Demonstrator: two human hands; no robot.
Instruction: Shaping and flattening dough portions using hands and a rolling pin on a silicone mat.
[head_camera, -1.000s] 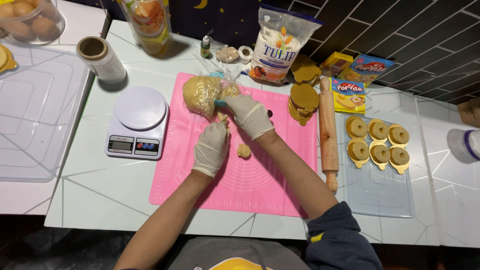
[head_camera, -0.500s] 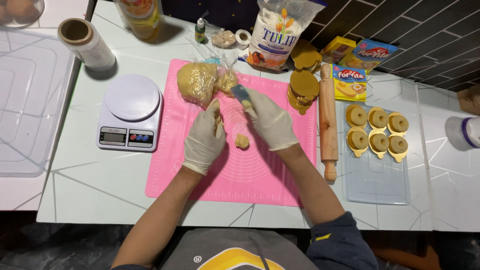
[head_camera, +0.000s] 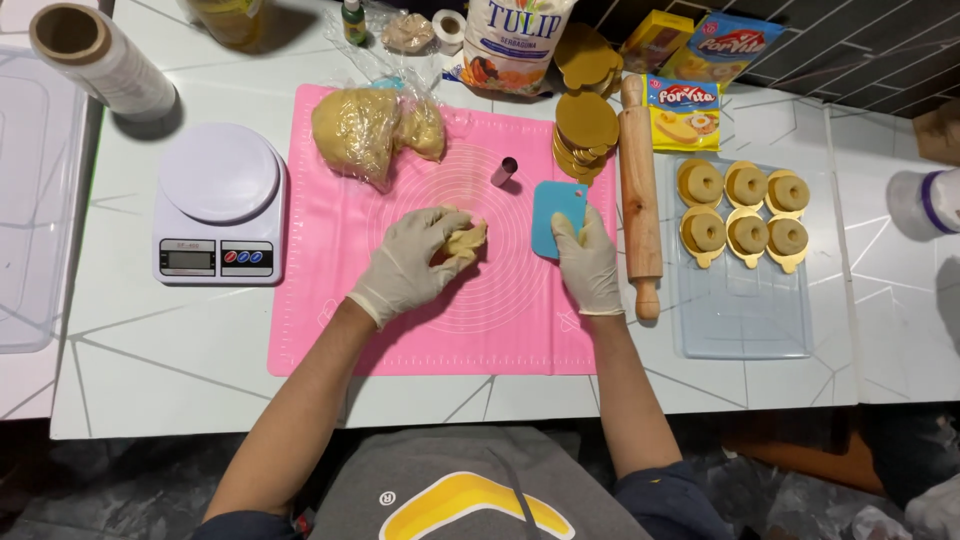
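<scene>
My gloved left hand (head_camera: 410, 262) grips a small lump of dough (head_camera: 465, 241) over the middle of the pink silicone mat (head_camera: 330, 320). My gloved right hand (head_camera: 588, 262) rests on the mat with its fingertips on a blue plastic scraper (head_camera: 556, 213) lying flat. A large mass of dough in clear plastic wrap (head_camera: 370, 130) sits at the mat's far left corner. A small metal ring cutter (head_camera: 504, 171) stands on the mat just beyond the scraper.
A white kitchen scale (head_camera: 218, 205) sits left of the mat. A wooden rolling pin (head_camera: 639, 190) lies along the mat's right edge, gold bases (head_camera: 586, 132) stacked beside it. A clear tray (head_camera: 740, 310) holds several shaped pieces on gold bases. Flour bag (head_camera: 520, 40), cling film roll (head_camera: 100, 60) behind.
Both hands have come away from the big wrapped dough. The left hand now holds a small lump mid-mat, and the right hand has laid the blue scraper down on the mat.
</scene>
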